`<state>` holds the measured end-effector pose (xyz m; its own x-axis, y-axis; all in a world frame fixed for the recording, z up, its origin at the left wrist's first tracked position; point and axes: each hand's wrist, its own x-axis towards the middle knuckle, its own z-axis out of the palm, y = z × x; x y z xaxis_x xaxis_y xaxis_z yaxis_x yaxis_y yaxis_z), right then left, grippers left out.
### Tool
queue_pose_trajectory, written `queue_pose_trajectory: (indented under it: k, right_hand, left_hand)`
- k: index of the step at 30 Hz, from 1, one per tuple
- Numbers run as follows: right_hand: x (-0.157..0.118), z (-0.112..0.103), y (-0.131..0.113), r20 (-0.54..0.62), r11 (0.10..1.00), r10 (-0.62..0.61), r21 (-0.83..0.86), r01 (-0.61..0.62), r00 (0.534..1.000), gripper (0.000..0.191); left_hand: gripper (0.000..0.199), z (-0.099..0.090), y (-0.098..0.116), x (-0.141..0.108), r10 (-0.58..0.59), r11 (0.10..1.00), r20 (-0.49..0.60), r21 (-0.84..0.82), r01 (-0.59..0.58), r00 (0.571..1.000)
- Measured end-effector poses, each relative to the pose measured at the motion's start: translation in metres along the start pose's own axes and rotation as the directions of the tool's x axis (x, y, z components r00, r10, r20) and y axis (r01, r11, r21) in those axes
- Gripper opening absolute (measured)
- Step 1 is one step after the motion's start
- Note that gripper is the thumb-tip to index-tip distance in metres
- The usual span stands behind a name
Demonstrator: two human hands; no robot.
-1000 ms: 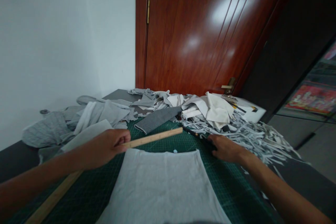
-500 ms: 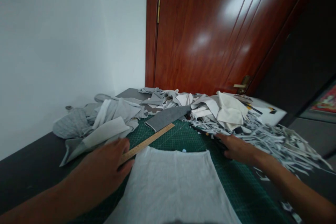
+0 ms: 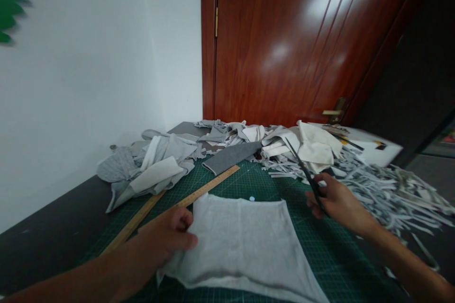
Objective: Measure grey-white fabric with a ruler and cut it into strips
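Note:
A white cloth piece point(image 3: 245, 241) lies on the green cutting mat point(image 3: 320, 251), its near edge partly raised. My left hand point(image 3: 167, 234) is at the cloth's left side, thumb and fingers closed together; what they pinch there is too small to tell. Black scissors point(image 3: 307, 175) are in my right hand point(image 3: 334, 199), held above the mat right of the cloth, blades pointing up and away. One wooden ruler point(image 3: 213, 183) runs diagonally past the cloth's top left corner. Another wooden strip point(image 3: 137, 222) lies farther left, partly behind my left arm.
Grey and white cloths point(image 3: 156, 161) are heaped at the left. A dark grey piece point(image 3: 231, 157) lies at the mat's far edge. Cream cloth point(image 3: 318, 144) and many cut strips point(image 3: 387, 194) are piled at the right. A wooden door point(image 3: 270, 47) stands behind.
My right hand has lifted the scissors off the mat. My left hand has left the ruler and moved to the cloth's left side. The cloth's near edge now shows, raised.

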<state>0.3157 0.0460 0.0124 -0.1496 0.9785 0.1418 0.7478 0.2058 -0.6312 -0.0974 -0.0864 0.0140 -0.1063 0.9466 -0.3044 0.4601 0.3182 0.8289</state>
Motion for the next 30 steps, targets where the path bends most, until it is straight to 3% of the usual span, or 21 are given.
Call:
queue_pose_trajectory:
  k: [3,5,7,10,13,16,17,21,24,28,30]
  right_hand:
    - [-0.017,0.005,-0.013,-0.057,0.868,0.065,0.495,-0.029,0.996,0.06]
    - [-0.027,0.009,-0.025,-0.057,0.765,0.077,0.643,-0.022,0.995,0.066]
    - [-0.036,0.014,-0.036,-0.029,0.666,0.063,0.745,-0.021,0.998,0.067]
    - [-0.051,0.025,-0.049,-0.029,0.533,0.053,0.846,-0.004,0.998,0.068]
    - [-0.063,0.038,-0.061,-0.059,0.484,-0.027,0.873,0.065,0.998,0.065]
    - [-0.066,0.045,-0.075,-0.081,0.508,-0.121,0.851,0.132,0.989,0.066]
    - [-0.064,0.045,-0.08,-0.092,0.523,-0.137,0.839,0.151,0.986,0.065]
    - [-0.055,0.045,-0.094,-0.135,0.564,-0.154,0.801,0.2,0.979,0.061]
    - [-0.049,0.058,-0.092,-0.051,0.552,-0.174,0.822,0.14,0.983,0.063]
    - [-0.046,0.094,-0.08,0.179,0.53,-0.203,0.847,-0.046,0.963,0.074]
    - [-0.046,0.109,-0.076,0.215,0.532,-0.206,0.844,-0.075,0.955,0.077]
  left_hand:
    - [0.055,0.01,0.002,-0.008,-0.113,0.895,0.133,-0.416,0.159,0.985]
    - [0.051,0.017,0.004,-0.012,-0.065,0.832,0.282,-0.514,0.208,0.957]
    - [0.045,0.023,0.008,-0.012,0.033,0.811,0.36,-0.555,0.185,0.932]
    - [0.04,0.033,0.025,-0.002,0.14,0.796,0.289,-0.602,0.066,0.947]
    - [0.03,0.042,0.06,0.022,0.284,0.762,0.185,-0.639,-0.104,0.941]
    - [0.027,0.045,0.113,0.058,0.461,0.644,0.067,-0.712,-0.281,0.885]
    - [0.026,0.044,0.131,0.07,0.509,0.572,0.039,-0.762,-0.304,0.86]
    - [0.007,0.031,0.185,0.108,0.592,0.477,0.03,-0.818,-0.32,0.805]
    - [0.011,0.02,0.187,0.123,0.617,0.417,-0.023,-0.838,-0.352,0.786]
    - [0.031,0.015,0.16,0.129,0.616,0.401,-0.051,-0.838,-0.369,0.786]
    - [0.029,0.013,0.149,0.129,0.612,0.407,-0.044,-0.838,-0.362,0.79]
